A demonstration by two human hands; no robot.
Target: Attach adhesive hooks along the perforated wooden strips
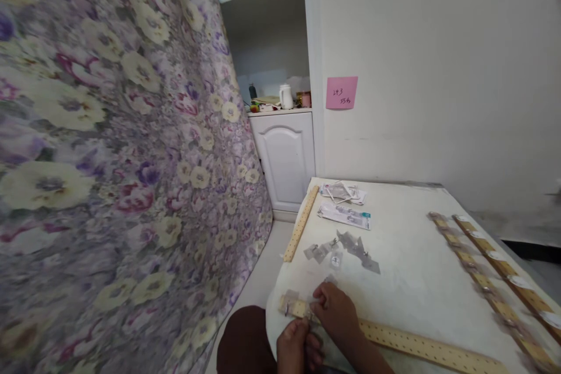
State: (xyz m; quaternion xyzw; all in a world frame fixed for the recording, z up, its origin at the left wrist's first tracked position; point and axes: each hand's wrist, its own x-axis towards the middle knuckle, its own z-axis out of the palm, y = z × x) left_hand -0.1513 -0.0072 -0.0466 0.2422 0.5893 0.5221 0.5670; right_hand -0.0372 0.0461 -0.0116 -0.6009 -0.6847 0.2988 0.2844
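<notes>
A pale wooden strip with rows of holes (409,343) lies along the near edge of the white table. Over its left end, my left hand (293,346) is closed, with thumb and fingers pinched together at the strip. My right hand (337,311) comes in from the right, fingertips pinched close to the left ones. A small shiny, see-through piece shows between the two hands, too small to name. Left of them, a clear plastic packet with a metal piece (287,305) sits on the strip's end. Beyond my hands lie several grey see-through packets (362,252) and a round white-marked packet (335,260).
Another holed strip (301,224) lies at the table's left edge. Flat packages (345,216) are at the back. Two strips with packets fixed along them (468,263) lie at right. A floral curtain (131,158) hangs at left, and a pink note (342,93) is on the wall.
</notes>
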